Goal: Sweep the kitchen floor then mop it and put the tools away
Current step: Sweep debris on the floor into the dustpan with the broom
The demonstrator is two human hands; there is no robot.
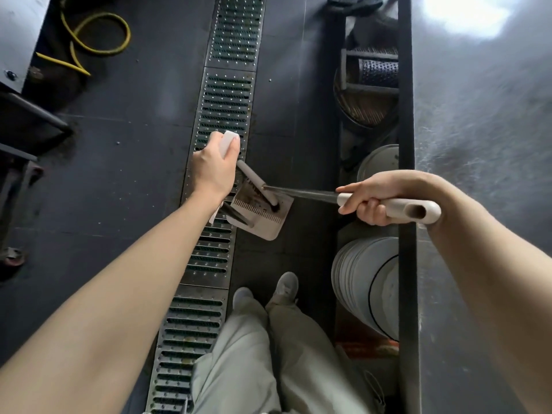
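My left hand (212,168) grips the white handle top of a long-handled dustpan (263,215), whose beige pan with a comb edge rests on the dark floor beside the drain grate. My right hand (376,200) grips the beige handle (409,211) of a broom; its dark shaft (298,193) runs left and down to the pan. Dark dirt lies in the pan. The broom's head is hidden behind the pan and its handle.
A long metal drain grate (221,121) runs up the middle of the dark floor. On the right stands a steel counter (478,144) with stacked plates (364,282) and baskets on a shelf beneath. A yellow hose (98,37) lies at top left. My feet (268,291) stand below the pan.
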